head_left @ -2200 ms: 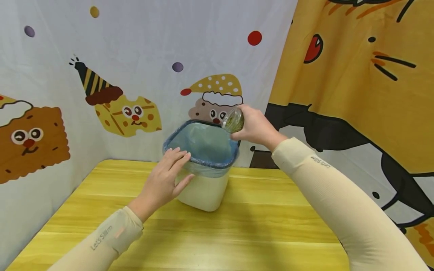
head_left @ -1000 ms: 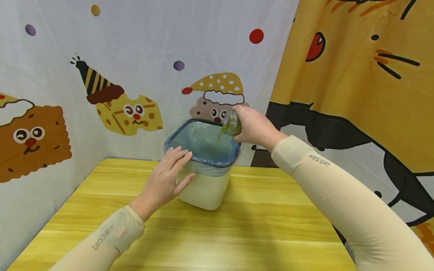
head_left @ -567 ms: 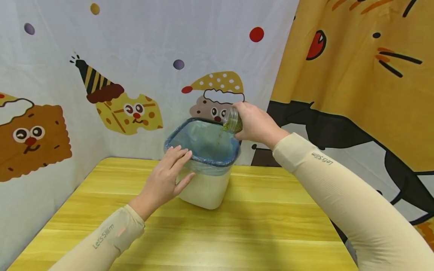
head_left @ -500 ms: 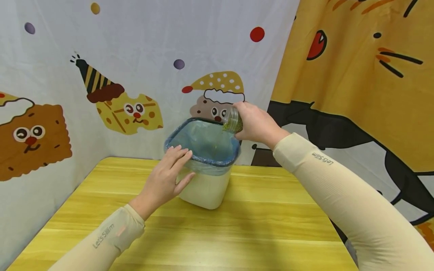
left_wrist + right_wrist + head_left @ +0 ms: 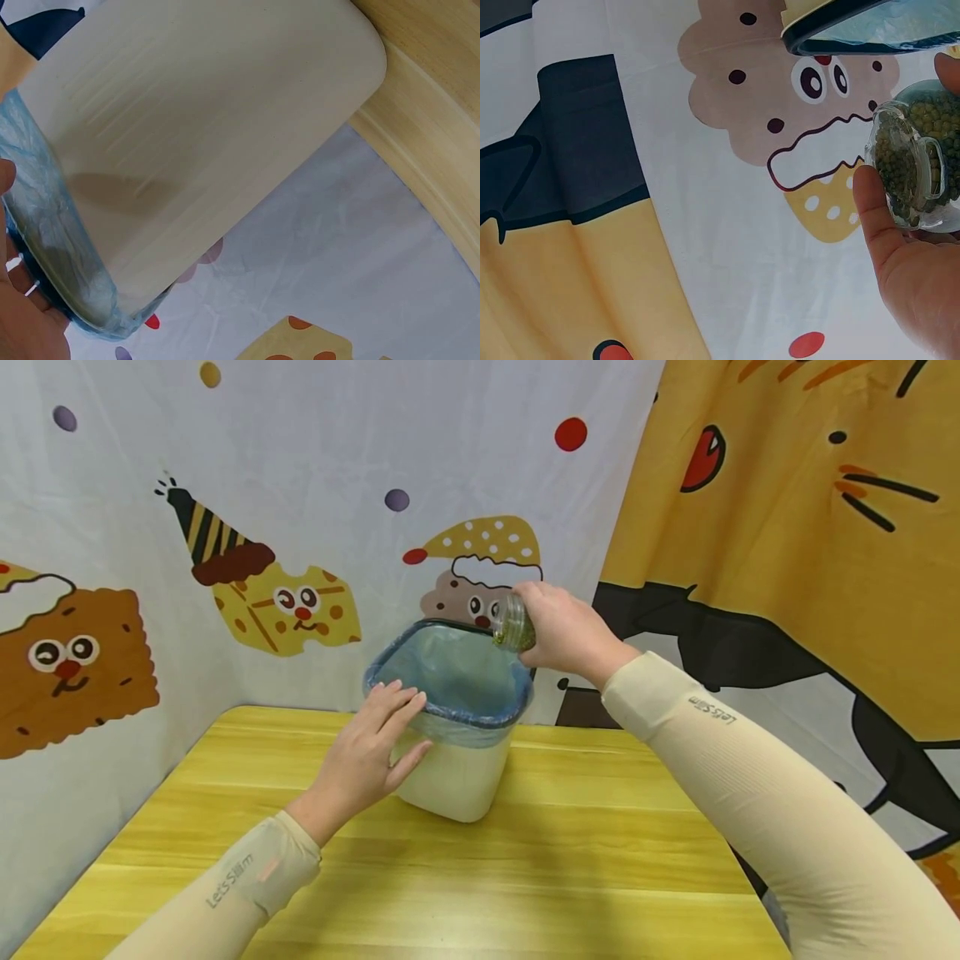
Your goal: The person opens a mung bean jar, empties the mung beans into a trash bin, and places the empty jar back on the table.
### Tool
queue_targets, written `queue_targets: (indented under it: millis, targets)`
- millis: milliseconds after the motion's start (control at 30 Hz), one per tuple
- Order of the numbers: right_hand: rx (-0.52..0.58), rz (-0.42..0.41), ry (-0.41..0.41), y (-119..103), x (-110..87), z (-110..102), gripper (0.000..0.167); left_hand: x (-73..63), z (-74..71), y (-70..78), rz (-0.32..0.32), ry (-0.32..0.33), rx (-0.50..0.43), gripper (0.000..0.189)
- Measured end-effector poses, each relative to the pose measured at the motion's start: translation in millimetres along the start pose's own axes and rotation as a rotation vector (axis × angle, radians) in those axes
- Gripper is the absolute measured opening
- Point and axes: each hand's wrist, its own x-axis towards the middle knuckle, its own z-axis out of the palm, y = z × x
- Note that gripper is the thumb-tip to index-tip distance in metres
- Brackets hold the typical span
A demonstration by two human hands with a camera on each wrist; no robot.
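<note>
In the head view my right hand [image 5: 566,631] grips a clear glass jar [image 5: 513,622] holding small green beans, tilted sideways over the back right of a bin. The right wrist view shows the beans [image 5: 930,120] through the jar's glass, with thumb and fingers around it. The cream bin [image 5: 453,781] is lined with a blue plastic bag [image 5: 472,735] folded over its dark rim. My left hand [image 5: 363,747] lies at the bin's near left rim, fingers straight over the edge and thumb outside. The bin's floor is hidden.
The bin stands on a yellow wood-grain table [image 5: 420,893]. Close behind it hangs a white cloth [image 5: 315,468] printed with cartoon food. An orange and black printed curtain [image 5: 750,543] hangs at the right, beside my right forearm.
The jar has tipped further over the bin; green beans fell from its mouth in the earlier frames, and none are seen falling now. My left hand has stayed at the rim.
</note>
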Motion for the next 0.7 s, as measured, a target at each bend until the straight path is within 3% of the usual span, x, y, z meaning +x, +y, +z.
queue_targets:
  millis: [700]
  targets:
    - [-0.087, 0.002, -0.024, -5.1, 3.8, -3.2, 0.1, -0.9, 1.1, -0.7, -0.004, -0.008, -0.007, 0.059]
